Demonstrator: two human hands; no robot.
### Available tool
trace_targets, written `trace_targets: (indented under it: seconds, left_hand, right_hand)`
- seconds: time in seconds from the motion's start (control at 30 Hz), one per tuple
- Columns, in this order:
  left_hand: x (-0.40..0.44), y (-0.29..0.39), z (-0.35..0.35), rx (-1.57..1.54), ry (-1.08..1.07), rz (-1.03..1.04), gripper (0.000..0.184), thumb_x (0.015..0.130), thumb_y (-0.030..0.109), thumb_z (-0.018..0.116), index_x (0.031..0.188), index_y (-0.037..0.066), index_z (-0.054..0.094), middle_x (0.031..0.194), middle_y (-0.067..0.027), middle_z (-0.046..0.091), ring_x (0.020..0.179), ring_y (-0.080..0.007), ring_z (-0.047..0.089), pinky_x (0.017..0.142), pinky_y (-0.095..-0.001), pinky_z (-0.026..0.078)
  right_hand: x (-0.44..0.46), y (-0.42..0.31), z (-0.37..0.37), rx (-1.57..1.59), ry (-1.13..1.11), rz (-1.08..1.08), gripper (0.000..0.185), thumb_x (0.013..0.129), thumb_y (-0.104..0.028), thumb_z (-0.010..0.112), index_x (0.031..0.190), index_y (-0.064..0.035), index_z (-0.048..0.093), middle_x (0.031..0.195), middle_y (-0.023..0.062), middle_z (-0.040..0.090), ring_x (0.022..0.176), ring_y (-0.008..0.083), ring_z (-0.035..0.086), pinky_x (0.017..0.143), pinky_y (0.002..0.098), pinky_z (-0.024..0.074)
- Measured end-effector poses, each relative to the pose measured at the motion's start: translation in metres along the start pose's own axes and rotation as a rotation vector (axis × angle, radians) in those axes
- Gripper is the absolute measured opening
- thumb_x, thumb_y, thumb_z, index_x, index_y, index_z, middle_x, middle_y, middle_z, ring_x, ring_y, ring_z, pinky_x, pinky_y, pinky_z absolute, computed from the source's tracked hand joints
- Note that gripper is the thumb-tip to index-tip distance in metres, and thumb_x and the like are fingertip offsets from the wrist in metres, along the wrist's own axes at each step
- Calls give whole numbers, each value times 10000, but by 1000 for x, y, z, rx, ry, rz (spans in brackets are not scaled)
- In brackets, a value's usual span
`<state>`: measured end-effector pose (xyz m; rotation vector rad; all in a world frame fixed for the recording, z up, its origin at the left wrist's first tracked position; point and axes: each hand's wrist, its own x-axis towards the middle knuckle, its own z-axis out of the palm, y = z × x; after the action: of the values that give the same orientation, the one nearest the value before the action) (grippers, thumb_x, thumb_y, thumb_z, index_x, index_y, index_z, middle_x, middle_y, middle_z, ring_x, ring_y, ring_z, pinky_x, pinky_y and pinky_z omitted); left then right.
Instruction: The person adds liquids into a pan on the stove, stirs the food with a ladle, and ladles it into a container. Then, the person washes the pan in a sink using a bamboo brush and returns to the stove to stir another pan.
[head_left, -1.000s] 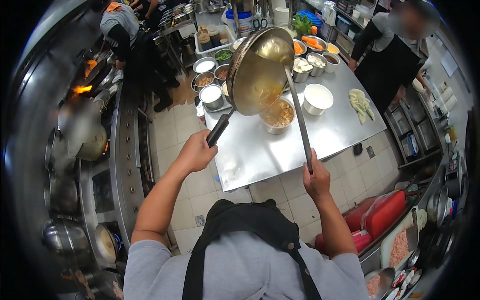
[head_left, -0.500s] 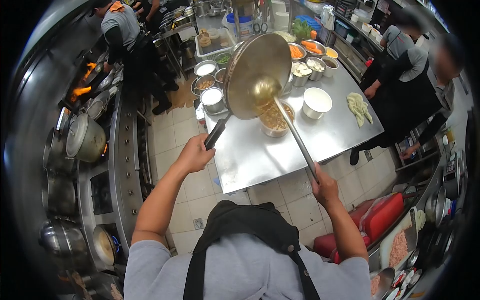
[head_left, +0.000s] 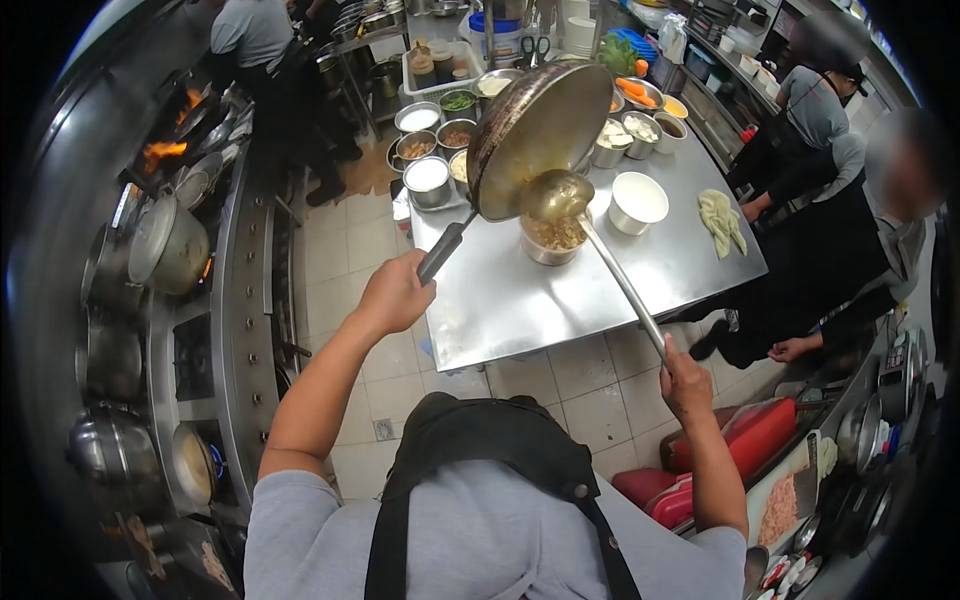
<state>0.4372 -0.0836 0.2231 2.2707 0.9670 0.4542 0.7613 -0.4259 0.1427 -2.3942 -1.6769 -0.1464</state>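
Observation:
My left hand (head_left: pixel 397 292) is closed round the black handle of a wok (head_left: pixel 530 130), tipped on its side above the steel table. In my right hand (head_left: pixel 687 380) is the end of a long-handled ladle (head_left: pixel 630 285). The ladle's bowl (head_left: pixel 557 195) hangs at the wok's lower edge, over a round metal container (head_left: pixel 549 250) of brown food. Part of that container is hidden behind the ladle. Just right of it stands a pot of white contents (head_left: pixel 638 203).
Steel table (head_left: pixel 500 320) ahead; cloth (head_left: pixel 720 222) at its right. Several ingredient bowls (head_left: pixel 428 180) stand behind the wok. Stove (head_left: pixel 235 330) with flames and a lidded pot (head_left: pixel 168 245) on the left. Co-workers (head_left: pixel 810 110) at right, another person (head_left: pixel 260 50) at upper left. Red containers (head_left: pixel 745 440) lower right.
My right hand has moved right and down, drawing the ladle's bowl down to the wok's lower rim. The wok has shifted slightly right. Co-workers at right have come in and moved.

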Motion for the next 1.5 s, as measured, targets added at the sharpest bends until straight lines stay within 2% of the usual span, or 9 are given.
trace_targets:
  seconds: [0.37, 0.57, 0.73, 0.77, 0.87, 0.97, 1.23, 1.37, 1.5]
  left_hand:
    - [-8, 13, 17, 97, 27, -47, 166, 748, 126, 627, 839, 7, 557, 668, -181, 548, 641, -350, 549, 609, -395, 428]
    - [-9, 6, 21, 25, 71, -52, 125, 750, 126, 596, 793, 17, 554, 608, -143, 557, 613, -350, 579, 593, -419, 449]
    - [-16, -16, 35, -153, 103, -72, 164, 749, 117, 639, 847, 10, 563, 628, -115, 527, 585, -241, 525, 577, -362, 428]
    - [-13, -41, 55, -312, 137, -27, 196, 736, 118, 643, 876, -2, 577, 673, -132, 553, 607, -240, 539, 586, -375, 437]
    - [-11, -52, 74, -437, 241, 53, 262, 708, 107, 618, 934, -25, 602, 718, -144, 612, 656, -228, 607, 595, -363, 475]
    - [-34, -38, 49, -1017, 62, -238, 184, 737, 55, 591, 912, 1, 573, 571, -78, 555, 388, -168, 524, 337, -332, 427]
    - [-188, -93, -66, -1249, 275, -129, 133, 735, 15, 563, 828, 12, 468, 535, -51, 507, 367, -129, 509, 351, -282, 388]
    - [-286, -134, -127, -1233, 460, -186, 171, 740, 13, 552, 871, 19, 441, 540, -48, 502, 363, -129, 507, 354, -279, 390]
    - [-375, -168, -169, -1242, 694, -263, 176, 774, 35, 568, 888, 26, 434, 548, -45, 499, 362, -117, 495, 342, -277, 379]
  right_hand:
    - [-6, 21, 4, -71, 23, -20, 642, 771, -83, 640, 1371, -120, 416, 759, 120, 553, 641, 328, 593, 564, 446, 492]
    - [-6, 38, -30, -87, -44, -70, 596, 796, -46, 616, 1361, -65, 426, 749, 123, 545, 671, 316, 599, 571, 428, 485]
    - [13, 1, -34, 328, 64, -57, 473, 836, -108, 611, 1287, -20, 500, 855, 219, 625, 748, 383, 620, 647, 399, 492]
    - [16, -4, -21, 389, 86, -88, 444, 842, -118, 609, 1263, -7, 517, 820, 200, 616, 722, 311, 636, 644, 366, 491]
    - [39, -79, -19, 967, -165, 357, 349, 872, -80, 567, 1197, 42, 526, 599, -4, 497, 442, 71, 460, 385, 231, 361]
    - [62, -127, 0, 1267, -175, 270, 464, 890, -72, 550, 1311, 69, 416, 585, 5, 441, 384, 78, 406, 336, 215, 347]
    - [84, -328, -24, 1631, -447, 31, 528, 907, -93, 531, 1372, 27, 312, 586, 17, 441, 337, 84, 396, 281, 223, 340]
    - [94, -426, 1, 1938, -879, -158, 546, 884, -74, 541, 1369, 48, 321, 573, 44, 459, 323, 123, 424, 265, 259, 372]
    - [82, -554, 11, 1847, -1132, -283, 532, 888, -98, 545, 1350, 71, 341, 574, 50, 462, 322, 128, 426, 267, 260, 367]
